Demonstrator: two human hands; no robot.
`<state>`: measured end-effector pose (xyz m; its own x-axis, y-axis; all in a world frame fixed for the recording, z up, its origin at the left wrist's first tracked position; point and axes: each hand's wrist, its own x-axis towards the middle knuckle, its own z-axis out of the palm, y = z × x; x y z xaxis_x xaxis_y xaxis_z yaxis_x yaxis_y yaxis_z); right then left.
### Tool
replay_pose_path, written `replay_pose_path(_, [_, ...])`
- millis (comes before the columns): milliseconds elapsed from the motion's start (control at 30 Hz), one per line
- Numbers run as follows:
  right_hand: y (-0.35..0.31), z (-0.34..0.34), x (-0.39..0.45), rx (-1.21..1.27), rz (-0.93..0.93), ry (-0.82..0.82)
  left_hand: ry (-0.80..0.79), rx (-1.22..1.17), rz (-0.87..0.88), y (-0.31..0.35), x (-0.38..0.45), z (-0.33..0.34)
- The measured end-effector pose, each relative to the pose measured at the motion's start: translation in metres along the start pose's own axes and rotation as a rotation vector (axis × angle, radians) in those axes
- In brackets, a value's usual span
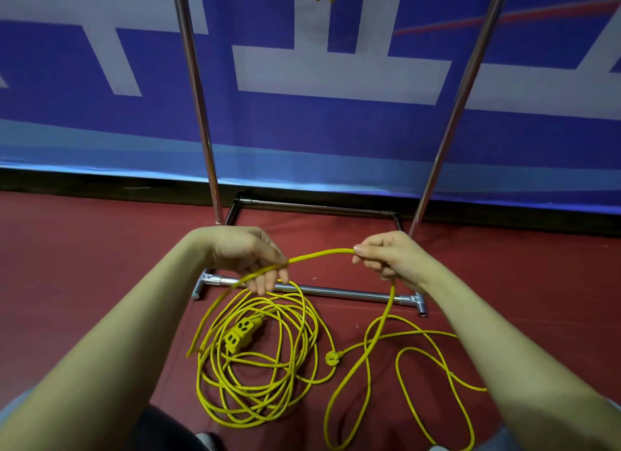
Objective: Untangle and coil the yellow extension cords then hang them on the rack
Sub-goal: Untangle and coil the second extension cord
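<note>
Both hands hold one stretch of yellow cord (322,253) taut at mid-frame, likely to feed a fresh loop: the left hand (250,259) has its fingers curled round it, the right hand (386,257) pinches it with thumb and fingertips. The tangle and socket block (241,333) lie on the red floor (84,266) below, before the rack (339,291). The blue banner (302,131) shows large white shapes, perhaps lettering, unreadable.

Probably a sports hall; red mat floor (100,282) and a large blue-and-white banner (302,121) along the wall.
</note>
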<state>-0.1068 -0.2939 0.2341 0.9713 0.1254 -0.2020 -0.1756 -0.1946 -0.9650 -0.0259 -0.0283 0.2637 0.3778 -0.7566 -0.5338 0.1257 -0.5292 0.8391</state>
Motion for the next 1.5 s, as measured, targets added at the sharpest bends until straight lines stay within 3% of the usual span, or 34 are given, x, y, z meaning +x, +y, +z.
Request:
replay_pose_path(100, [-0.012, 0.011, -0.001, -0.028, -0.045, -0.025, -0.023, -0.067, 0.066, 0.008, 0.011, 0.018])
replay_pose_path(267, [-0.019, 0.025, 0.002, -0.081, -0.107, -0.074, 0.127, -0.184, 0.224, 0.011, 0.03, 0.035])
replay_pose_path(367, [-0.009, 0.018, 0.002, -0.002, -0.049, -0.123, 0.219, -0.238, 0.284, 0.009, 0.027, 0.023])
replay_pose_path(600, [0.009, 0.005, 0.001, 0.043, 0.001, -0.142, 0.322, -0.319, 0.266, 0.006, 0.021, 0.008])
replay_pose_path(767, [0.0, 0.001, 0.001, 0.112, -0.008, -0.1, 0.292, -0.162, 0.088, 0.015, 0.015, 0.019])
replay_pose_path(933, [-0.011, 0.009, 0.001, 0.129, -0.016, -0.159, 0.253, -0.065, 0.181, 0.023, 0.028, 0.033])
replay_pose_path(1200, [0.004, -0.004, -0.001, 0.199, 0.045, -0.17, 0.487, -0.4, 0.363, 0.019, 0.021, 0.006])
replay_pose_path(1367, [0.009, -0.007, 0.0, 0.183, -0.007, 0.013, 0.351, -0.429, 0.163, 0.012, 0.012, 0.004])
replay_pose_path(1500, [0.005, -0.004, -0.001, 0.17, -0.007, -0.001, 0.234, -0.382, 0.147, 0.013, 0.011, 0.008])
